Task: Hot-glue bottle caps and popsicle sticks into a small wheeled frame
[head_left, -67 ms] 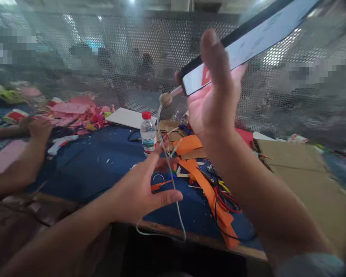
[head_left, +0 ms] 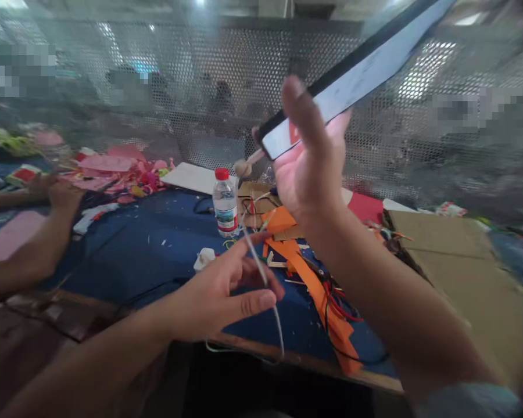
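right hand on phone; left hand part open

right: clamped round one phone, raised and tilted above the table. left: thumb and fingers apart, one white cable passing by the fingertips; contact cannot be told. counted: one phone, one cable, one red-capped bottle upright on the table.

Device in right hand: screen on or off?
On: the device in the right hand shows a bright white display with a red patch.
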Motion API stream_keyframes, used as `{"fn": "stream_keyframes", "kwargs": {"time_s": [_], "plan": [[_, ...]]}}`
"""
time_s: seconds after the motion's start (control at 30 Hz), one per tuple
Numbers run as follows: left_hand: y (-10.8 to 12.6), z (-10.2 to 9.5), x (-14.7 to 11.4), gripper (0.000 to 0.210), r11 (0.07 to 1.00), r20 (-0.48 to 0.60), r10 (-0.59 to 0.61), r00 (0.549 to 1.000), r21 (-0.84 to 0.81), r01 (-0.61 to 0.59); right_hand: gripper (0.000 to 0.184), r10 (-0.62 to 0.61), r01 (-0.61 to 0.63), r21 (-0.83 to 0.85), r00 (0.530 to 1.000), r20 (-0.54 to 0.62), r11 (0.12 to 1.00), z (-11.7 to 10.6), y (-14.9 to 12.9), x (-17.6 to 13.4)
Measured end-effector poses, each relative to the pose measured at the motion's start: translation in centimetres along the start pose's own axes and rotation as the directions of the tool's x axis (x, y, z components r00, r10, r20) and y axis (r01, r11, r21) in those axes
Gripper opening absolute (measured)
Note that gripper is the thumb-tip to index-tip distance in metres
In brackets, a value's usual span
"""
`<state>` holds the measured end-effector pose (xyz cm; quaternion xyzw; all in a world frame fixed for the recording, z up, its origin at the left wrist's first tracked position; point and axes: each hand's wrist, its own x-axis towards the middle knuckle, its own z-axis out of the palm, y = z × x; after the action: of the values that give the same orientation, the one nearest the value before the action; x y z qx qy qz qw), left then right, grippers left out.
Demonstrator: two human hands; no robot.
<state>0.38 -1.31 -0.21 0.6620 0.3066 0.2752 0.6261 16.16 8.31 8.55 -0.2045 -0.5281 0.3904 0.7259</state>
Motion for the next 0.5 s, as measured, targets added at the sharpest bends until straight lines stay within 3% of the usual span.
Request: {"fn": "stream_keyframes", "kwargs": {"time_s": [0.03,0.1,0.23,0.3,0.37,0.5], "plan": [[-0.2,0.3,-0.5,0.086,0.996,0.027,-0.031,0.999,-0.077,0.033,0.098,-0.023,0.024,0.031,0.998,-0.051,0.999,-0.5,1.0,-0.3],[-0.9,0.3,-2.0,0.077,0.988,-0.053,-0.122,0.991,-0.105,0.116,0.116,-0.038,0.041,0.059,0.998,-0.050,0.997,-2.0,3.1,-1.3],[-3.3,-2.2,-5.6,0.063,0.970,-0.298,-0.234,0.926,-0.009,0.242,0.118,0.188,-0.178,0.100,0.977,-0.101,0.979,-5.7,7.2,-3.5],[-4.3,-3.6,-7.1,0.055,0.950,-0.343,-0.287,0.895,0.018,0.311,0.104,0.311,-0.295,0.125,0.941,-0.132,0.947,-7.1,8.9,-4.1],[-4.9,-4.8,-8.1,0.053,0.952,-0.370,-0.284,0.885,-0.001,0.306,0.088,0.379,-0.352,0.180,0.913,-0.151,0.919,-8.1,10.5,-4.3],[-4.9,-6.5,-8.8,0.045,0.958,-0.451,-0.269,0.851,-0.038,0.283,0.053,0.413,-0.395,0.142,0.902,-0.130,0.908,-9.6,13.3,-3.6]]}}
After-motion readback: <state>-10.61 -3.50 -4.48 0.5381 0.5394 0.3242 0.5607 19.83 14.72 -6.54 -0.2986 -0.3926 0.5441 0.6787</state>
